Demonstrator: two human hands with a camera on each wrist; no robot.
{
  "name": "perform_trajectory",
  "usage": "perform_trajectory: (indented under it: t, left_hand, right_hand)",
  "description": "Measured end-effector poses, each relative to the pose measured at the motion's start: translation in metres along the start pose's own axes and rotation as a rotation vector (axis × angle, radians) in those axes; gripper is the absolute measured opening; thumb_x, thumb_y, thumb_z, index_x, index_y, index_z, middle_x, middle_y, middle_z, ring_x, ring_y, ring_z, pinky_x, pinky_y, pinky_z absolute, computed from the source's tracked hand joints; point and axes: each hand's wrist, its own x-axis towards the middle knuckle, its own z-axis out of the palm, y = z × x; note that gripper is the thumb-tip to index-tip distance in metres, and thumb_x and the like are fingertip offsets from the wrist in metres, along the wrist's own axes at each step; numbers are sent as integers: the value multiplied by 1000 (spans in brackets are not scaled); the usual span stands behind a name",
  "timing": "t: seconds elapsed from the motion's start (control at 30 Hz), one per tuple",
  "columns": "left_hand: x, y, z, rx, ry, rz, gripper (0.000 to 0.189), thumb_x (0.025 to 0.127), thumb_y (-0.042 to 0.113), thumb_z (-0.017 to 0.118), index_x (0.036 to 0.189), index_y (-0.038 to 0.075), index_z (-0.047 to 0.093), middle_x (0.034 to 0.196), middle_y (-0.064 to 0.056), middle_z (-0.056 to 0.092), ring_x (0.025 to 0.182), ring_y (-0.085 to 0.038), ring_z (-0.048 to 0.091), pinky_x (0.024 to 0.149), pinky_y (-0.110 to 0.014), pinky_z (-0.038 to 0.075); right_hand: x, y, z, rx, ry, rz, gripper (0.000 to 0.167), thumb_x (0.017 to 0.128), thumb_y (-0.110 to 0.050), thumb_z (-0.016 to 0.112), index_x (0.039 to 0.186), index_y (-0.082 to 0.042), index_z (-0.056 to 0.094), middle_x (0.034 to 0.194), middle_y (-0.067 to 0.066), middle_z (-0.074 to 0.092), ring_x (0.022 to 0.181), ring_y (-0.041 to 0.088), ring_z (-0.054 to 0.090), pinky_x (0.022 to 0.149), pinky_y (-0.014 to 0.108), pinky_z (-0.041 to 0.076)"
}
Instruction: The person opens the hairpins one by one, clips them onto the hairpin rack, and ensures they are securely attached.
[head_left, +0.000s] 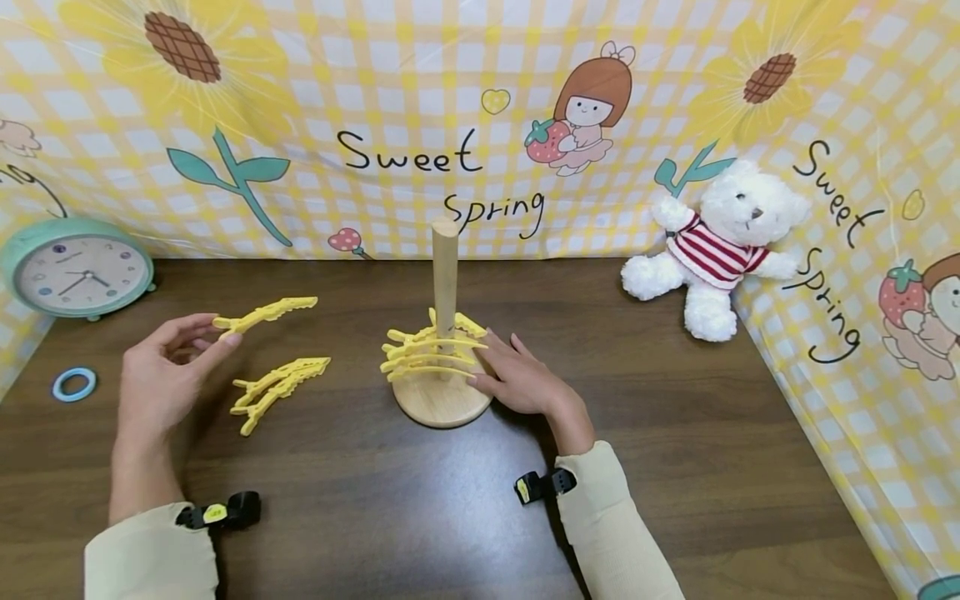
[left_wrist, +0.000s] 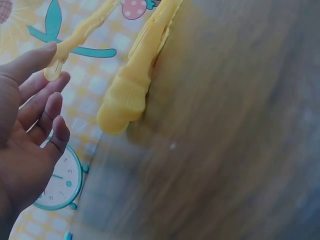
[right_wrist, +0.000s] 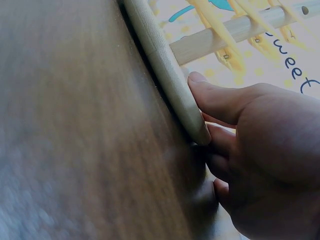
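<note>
My left hand (head_left: 157,375) pinches a yellow hair clip (head_left: 266,314) by its tail end between thumb and fingers, its long jaws pointing right. Below it, more yellow hair clips (head_left: 279,388) lie close together on the table; they loom large in the left wrist view. Several yellow clips (head_left: 420,354) hang at staggered heights on the post (head_left: 445,275) of a round wooden stand. My right hand (head_left: 528,375) holds the stand's base (right_wrist: 172,95) at its right edge, the thumb on top and the fingers at the rim.
A mint-green alarm clock (head_left: 82,267) stands at the back left, with a blue ring (head_left: 74,384) in front of it. At the back right, a white teddy bear (head_left: 716,250) in a striped shirt sits against the checked cloth (head_left: 300,200) behind the table.
</note>
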Motion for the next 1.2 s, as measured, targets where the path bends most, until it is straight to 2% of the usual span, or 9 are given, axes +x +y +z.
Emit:
perform_trajectory:
  t: [0.1, 0.4, 0.8, 1.07, 1.2]
  left_hand:
    - [0, 2, 2, -5, -9, 9, 46, 90, 33, 80, 128, 12, 66, 96, 23, 62, 89, -3, 53, 72, -11, 40]
    - [-3, 16, 5, -11, -57, 52, 44, 90, 34, 79, 129, 17, 66, 95, 31, 63, 88, -6, 53, 67, -14, 41]
    - [-11, 42, 19, -97, -60, 226, 35, 89, 15, 81, 121, 8, 70, 90, 17, 67, 82, -8, 56, 68, -15, 43]
    - [-14, 60, 31, -177, -85, 299, 34, 87, 4, 80, 119, -1, 69, 90, 14, 68, 83, -8, 57, 71, -13, 45]
    - [-17, 69, 36, -207, -112, 360, 33, 87, 0, 79, 118, -3, 69, 91, 8, 68, 84, -10, 58, 72, -14, 46]
  right_hand:
    - [0, 0, 0, -2, 4, -5, 65, 108, -37, 50, 160, -8, 26, 167, 11, 15, 154, 16, 3, 121, 35, -7]
    - [0, 0, -1, 2, 5, -2, 64, 108, -37, 50, 160, -9, 27, 167, 10, 15, 154, 16, 4, 122, 36, -6]
    - [-1, -1, -1, 5, 5, -2, 64, 108, -37, 50, 160, -9, 27, 167, 11, 16, 154, 17, 5, 122, 36, -6]
    - [-1, -2, -2, 5, -2, 1, 64, 108, -37, 49, 160, -7, 27, 167, 11, 16, 154, 17, 5, 122, 36, -6]
    - [-1, -2, -2, 6, 0, 3, 64, 108, -37, 50, 160, -8, 27, 167, 11, 16, 154, 17, 5, 122, 36, -6]
